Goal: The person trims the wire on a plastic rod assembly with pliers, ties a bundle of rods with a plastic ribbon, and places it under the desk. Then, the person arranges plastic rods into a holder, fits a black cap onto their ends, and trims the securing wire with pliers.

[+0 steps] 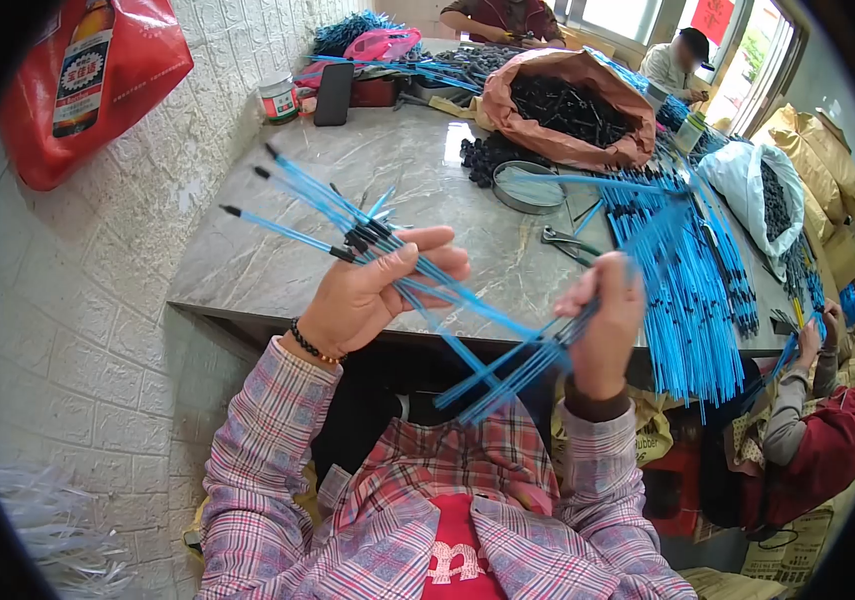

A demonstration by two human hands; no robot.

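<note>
Several blue rods [287, 235] with black tips lay across the left hand [362, 290], above the front edge of the grey table [217, 275]. Its thumb pinned them against half-curled fingers, the fingertips loosely parted. They looked light and springy, smooth enough to slide over one another, so a pinch near the black collars would probably keep them together better than one on the bare shafts. Farther right, pliers [554, 236] rested on the table, near a round tin [529, 209]. Next, the right hand [609, 320], blurred, was curled nearly closed around a second bundle [512, 385], whose free ends fanned out and crossed below the hands; squeezed hard, such thin pieces might bend. Beyond it lay a broad heap of similar rods [682, 330].
</note>
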